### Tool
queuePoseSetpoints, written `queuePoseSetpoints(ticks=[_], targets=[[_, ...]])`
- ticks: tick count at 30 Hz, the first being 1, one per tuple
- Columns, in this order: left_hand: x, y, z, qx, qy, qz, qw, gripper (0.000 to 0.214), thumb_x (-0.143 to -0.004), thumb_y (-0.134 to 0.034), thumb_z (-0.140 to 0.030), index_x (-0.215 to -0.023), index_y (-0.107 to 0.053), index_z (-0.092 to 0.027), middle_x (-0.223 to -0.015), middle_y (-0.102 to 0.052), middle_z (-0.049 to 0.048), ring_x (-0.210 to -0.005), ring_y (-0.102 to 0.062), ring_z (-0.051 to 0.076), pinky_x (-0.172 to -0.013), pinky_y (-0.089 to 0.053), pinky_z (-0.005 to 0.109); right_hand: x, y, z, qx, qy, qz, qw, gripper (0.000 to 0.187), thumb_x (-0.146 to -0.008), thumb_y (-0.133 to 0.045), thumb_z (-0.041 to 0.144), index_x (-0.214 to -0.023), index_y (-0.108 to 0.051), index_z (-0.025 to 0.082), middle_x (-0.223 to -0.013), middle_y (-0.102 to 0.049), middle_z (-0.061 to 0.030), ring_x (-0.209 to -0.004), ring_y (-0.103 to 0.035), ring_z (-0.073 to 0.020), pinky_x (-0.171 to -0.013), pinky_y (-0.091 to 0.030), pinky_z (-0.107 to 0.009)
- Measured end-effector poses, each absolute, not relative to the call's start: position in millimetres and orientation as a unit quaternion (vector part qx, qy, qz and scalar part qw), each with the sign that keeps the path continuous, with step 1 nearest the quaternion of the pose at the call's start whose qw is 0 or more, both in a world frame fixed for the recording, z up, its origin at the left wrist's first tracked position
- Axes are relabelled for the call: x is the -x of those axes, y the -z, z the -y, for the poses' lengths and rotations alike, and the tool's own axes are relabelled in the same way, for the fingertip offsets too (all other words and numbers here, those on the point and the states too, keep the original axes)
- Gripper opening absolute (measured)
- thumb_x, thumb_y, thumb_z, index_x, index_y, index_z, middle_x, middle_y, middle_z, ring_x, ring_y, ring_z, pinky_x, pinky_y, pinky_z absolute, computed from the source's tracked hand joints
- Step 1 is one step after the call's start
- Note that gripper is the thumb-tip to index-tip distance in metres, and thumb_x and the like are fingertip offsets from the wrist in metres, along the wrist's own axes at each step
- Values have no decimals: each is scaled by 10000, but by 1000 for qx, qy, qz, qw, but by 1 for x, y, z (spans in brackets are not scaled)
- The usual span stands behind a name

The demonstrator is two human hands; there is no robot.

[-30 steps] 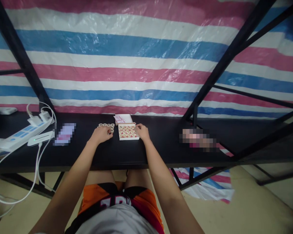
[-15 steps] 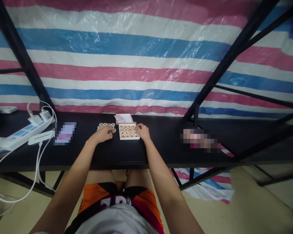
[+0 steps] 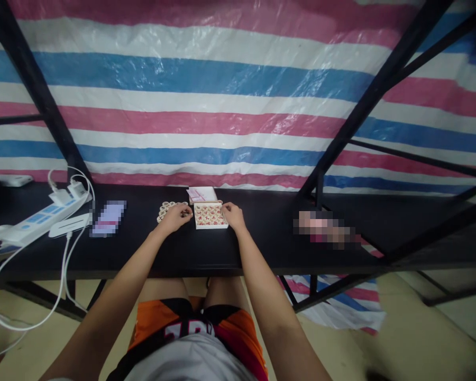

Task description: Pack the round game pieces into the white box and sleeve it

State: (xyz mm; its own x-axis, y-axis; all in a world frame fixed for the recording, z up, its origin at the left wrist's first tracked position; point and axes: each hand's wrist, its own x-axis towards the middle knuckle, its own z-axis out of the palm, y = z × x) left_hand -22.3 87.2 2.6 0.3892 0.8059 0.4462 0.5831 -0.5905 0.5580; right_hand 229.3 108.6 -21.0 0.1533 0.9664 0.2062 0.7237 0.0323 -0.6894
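My left hand (image 3: 177,216) bends low over a black tabletop (image 3: 269,248), fingers curled toward the thumb beside a cluster of loose discs (image 3: 166,207); I cannot tell whether the fingertips are clamped on one. My right hand (image 3: 233,216) touches the right side of a small white box (image 3: 211,227), fingers bent near its far right corner, though whether they close on the wall I cannot tell. The box sits between my hands, nearer the tabletop's back edge than its front, packed with red-marked discs (image 3: 208,214). Just behind it, close to the back edge, lies a shallow white tray (image 3: 207,194) with a pink-and-white slip (image 3: 193,195). Toward the tabletop's left end, a phone (image 3: 108,218), its screen obscured, lies near a flat white device (image 3: 69,225) and a power strip (image 3: 34,221) with plugs. Well to my right, near the front edge, rests a pinkish pixelated object (image 3: 326,228). A striped sheet (image 3: 206,124) hangs behind the back edge.
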Motion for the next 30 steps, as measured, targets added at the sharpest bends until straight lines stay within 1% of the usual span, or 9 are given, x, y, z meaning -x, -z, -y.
queuePoseSetpoints(ticks=[3,5,9,10,12,16,18,24,30], targets=[[25,-3,-88,-822,-343,-428,153,155,-775,-555,-301,-783,-628,-164,-781,-618,27,-680,-559,141,-677,-434,267,-230,20,-106,676,-176,630,340,225,-835,-469,291,-915,-667,222,-840,-684,-28,-808,-615,-175,-751,-420,-246],[29,-3,-89,-835,-318,-424,146,134,-764,-565,-287,-781,-627,-169,-797,-623,26,-691,-562,144,-679,-431,267,-230,18,-103,676,-162,635,336,248,-845,-458,286,-973,-656,211,-857,-675,-39,-813,-608,-178,-755,-423,-252],[38,-5,-89,-850,-266,-429,153,89,-726,-598,-244,-778,-623,-176,-789,-635,15,-742,-582,162,-691,-431,268,-218,1,-99,644,-19,684,342,326,-876,-424,256,-1135,-600,167,-1017,-630,-109,-945,-567,-208,-841,-416,-293],[40,-6,-88,-849,-255,-435,155,87,-719,-605,-241,-775,-622,-176,-784,-637,13,-744,-584,165,-688,-430,269,-210,-5,-99,620,15,713,327,323,-885,-408,245,-1125,-609,165,-1053,-620,-120,-987,-550,-216,-873,-405,-302],[41,-10,-85,-851,-246,-441,147,98,-719,-612,-252,-780,-624,-176,-792,-639,16,-761,-585,172,-694,-431,274,-191,-16,-101,572,27,779,254,293,-884,-422,242,-1056,-649,174,-1048,-628,-117,-1010,-545,-221,-877,-401,-301],[33,-18,-74,-859,-273,-423,95,141,-774,-564,-279,-835,-640,-178,-843,-627,39,-833,-574,188,-773,-433,298,-155,-28,-112,569,-24,814,114,268,-849,-497,282,-990,-683,151,-1043,-656,-134,-983,-586,-224,-831,-417,-285],[25,-19,-68,-870,-262,-407,90,162,-791,-548,-284,-862,-650,-181,-852,-615,44,-836,-570,187,-774,-438,295,-147,-29,-117,582,-42,807,88,277,-840,-505,283,-998,-680,138,-1049,-663,-145,-986,-598,-222,-828,-416,-277],[8,-12,-61,-905,-194,-368,89,207,-824,-535,-291,-967,-662,-213,-1041,-606,45,-902,-590,188,-800,-447,289,-146,-30,-118,592,-36,800,95,323,-819,-515,315,-1049,-660,140,-1107,-644,-150,-1018,-594,-236,-821,-423,-282],[5,-12,-60,-910,-164,-370,92,191,-835,-528,-264,-954,-666,-207,-1012,-618,40,-884,-598,177,-793,-447,274,-144,-32,-114,565,-19,819,94,272,-834,-493,280,-1002,-667,155,-1032,-672,-132,-1002,-595,-231,-841,-418,-292]])
